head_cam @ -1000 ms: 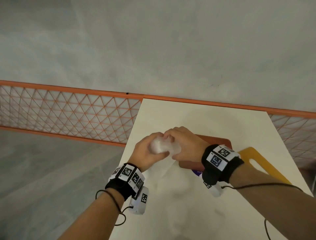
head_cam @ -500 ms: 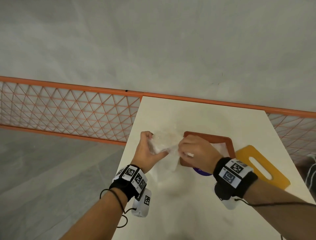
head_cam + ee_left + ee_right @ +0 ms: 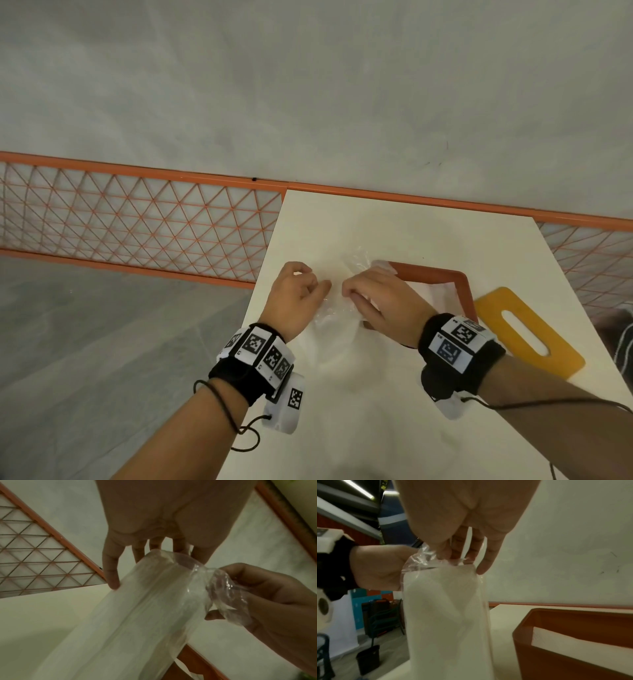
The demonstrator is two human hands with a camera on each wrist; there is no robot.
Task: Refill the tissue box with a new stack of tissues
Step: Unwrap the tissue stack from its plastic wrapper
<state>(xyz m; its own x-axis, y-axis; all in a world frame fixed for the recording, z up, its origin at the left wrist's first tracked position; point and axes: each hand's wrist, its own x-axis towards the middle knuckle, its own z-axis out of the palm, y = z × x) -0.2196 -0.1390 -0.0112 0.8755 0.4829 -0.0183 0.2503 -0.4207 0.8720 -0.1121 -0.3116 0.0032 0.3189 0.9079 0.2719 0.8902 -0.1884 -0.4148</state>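
A white tissue pack (image 3: 330,330) in a clear plastic wrapper (image 3: 226,595) stands upright on the table between my hands. My left hand (image 3: 315,286) holds the pack's top end, with curled fingers behind it and one finger (image 3: 111,580) on its side. My right hand (image 3: 349,291) pinches the loose, crumpled wrapper at the top and pulls it to the right. In the right wrist view the pack (image 3: 447,615) hangs below my right hand's fingers (image 3: 486,563). The orange-brown tissue box (image 3: 431,275) stands open just right of my hands, with white tissues (image 3: 573,642) inside.
A yellow lid (image 3: 527,329) with a long slot lies flat on the table to the right of the box. The white table (image 3: 394,428) ends at its left edge near my left wrist. An orange mesh fence (image 3: 137,226) runs behind it.
Both hands were clasped over the pack's top. They have drawn apart, the right hand pulling the clear wrapper rightward while the left keeps the pack's top.
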